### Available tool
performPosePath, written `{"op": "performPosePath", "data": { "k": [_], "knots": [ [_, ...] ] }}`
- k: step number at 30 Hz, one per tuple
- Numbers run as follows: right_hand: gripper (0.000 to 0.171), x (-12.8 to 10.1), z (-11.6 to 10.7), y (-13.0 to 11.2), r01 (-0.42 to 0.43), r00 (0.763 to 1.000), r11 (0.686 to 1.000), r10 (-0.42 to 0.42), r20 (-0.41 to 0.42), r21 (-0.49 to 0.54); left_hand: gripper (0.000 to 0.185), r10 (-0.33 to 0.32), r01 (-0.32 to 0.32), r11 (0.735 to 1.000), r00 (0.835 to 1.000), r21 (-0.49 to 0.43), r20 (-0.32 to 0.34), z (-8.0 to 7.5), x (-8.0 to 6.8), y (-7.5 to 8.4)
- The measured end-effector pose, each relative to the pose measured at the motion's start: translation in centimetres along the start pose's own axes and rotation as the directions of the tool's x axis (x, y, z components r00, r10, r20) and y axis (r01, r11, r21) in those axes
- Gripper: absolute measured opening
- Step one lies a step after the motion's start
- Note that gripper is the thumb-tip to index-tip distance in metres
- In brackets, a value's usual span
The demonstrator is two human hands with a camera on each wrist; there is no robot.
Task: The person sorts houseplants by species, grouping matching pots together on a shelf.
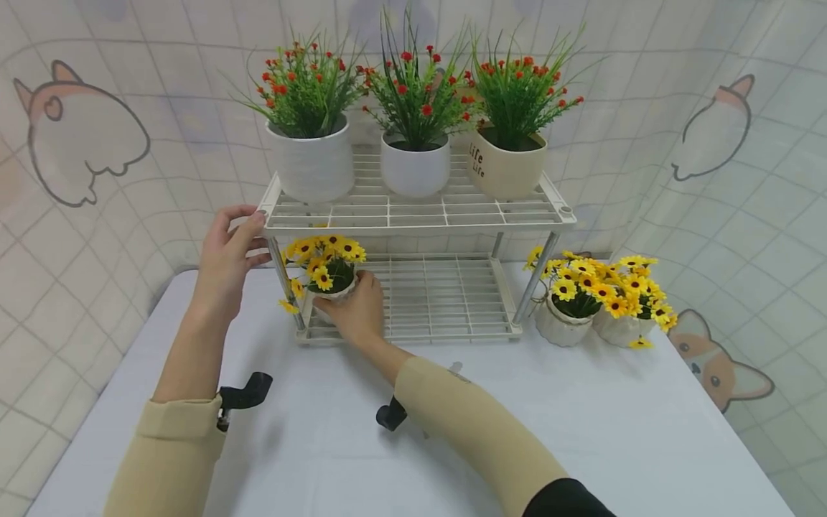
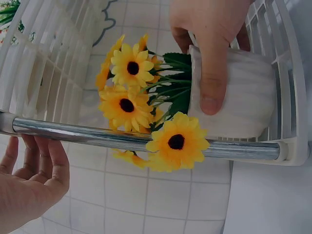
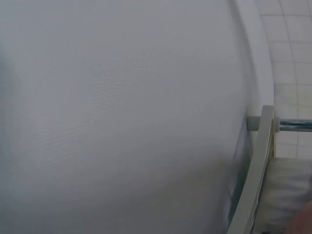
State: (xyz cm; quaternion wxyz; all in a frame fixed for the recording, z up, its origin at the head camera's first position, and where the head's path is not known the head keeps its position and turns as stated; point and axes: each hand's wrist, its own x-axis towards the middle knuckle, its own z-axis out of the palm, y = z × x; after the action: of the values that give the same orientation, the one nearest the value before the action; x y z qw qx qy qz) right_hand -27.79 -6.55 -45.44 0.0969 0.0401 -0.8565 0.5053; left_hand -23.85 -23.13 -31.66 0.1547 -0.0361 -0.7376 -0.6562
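Observation:
My left hand (image 1: 226,248) grips the upper left front corner of a white two-tier wire rack (image 1: 416,230). In the left wrist view its fingertips meet the metal post (image 2: 87,132), partly hidden behind it. My right hand (image 1: 362,309) holds a small white pot of yellow artificial sunflowers (image 1: 323,278) at the left end of the lower shelf (image 1: 439,298). The thumb lies across the pot's side (image 2: 248,97) in the left wrist view; the pot sits upright at the shelf bars. Some blooms poke out past the left post. Only a fingertip shows in the right wrist view.
On the upper shelf stand a white ribbed pot (image 1: 311,166), a smaller white pot (image 1: 416,169) and a cream pot (image 1: 507,171), all with red-flowered grass. Right of the rack, two more sunflower pots (image 1: 562,323) stand on the white table (image 1: 323,431). A tile-patterned curtain hangs behind.

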Motion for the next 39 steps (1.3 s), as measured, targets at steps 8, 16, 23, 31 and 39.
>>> {"op": "performPosePath", "data": {
  "k": [8, 16, 23, 31, 39],
  "knots": [
    [0.093, 0.6, 0.7, -0.1, 0.003, 1.000, 0.995, -0.002, 0.015, -0.099, 0.039, 0.007, -0.007, 1.000, 1.000, -0.006, -0.015, 0.1, -0.1, 0.1],
    [0.095, 0.2, -0.5, -0.4, 0.027, 0.995, 0.998, -0.021, 0.093, -0.063, 0.041, 0.016, -0.016, 1.000, 1.000, 0.005, -0.006, 0.2, 0.1, 0.2],
    [0.088, 0.0, -1.5, 0.6, 0.071, 0.984, 0.996, -0.062, 0.165, -0.052, 0.039, 0.021, -0.022, 0.999, 1.000, -0.032, -0.018, 0.3, -0.1, 0.0],
    [0.081, -1.0, -3.2, 1.3, 0.131, 0.968, 0.991, -0.135, 0.211, 0.033, 0.038, 0.014, -0.014, 1.000, 1.000, -0.021, -0.021, 0.4, -0.2, -0.3],
    [0.062, -2.0, -4.8, 1.6, 0.159, 0.956, 0.986, -0.166, 0.241, 0.051, 0.037, 0.003, -0.003, 1.000, 1.000, -0.012, -0.024, 0.4, 0.0, -0.2]
  ]
}}
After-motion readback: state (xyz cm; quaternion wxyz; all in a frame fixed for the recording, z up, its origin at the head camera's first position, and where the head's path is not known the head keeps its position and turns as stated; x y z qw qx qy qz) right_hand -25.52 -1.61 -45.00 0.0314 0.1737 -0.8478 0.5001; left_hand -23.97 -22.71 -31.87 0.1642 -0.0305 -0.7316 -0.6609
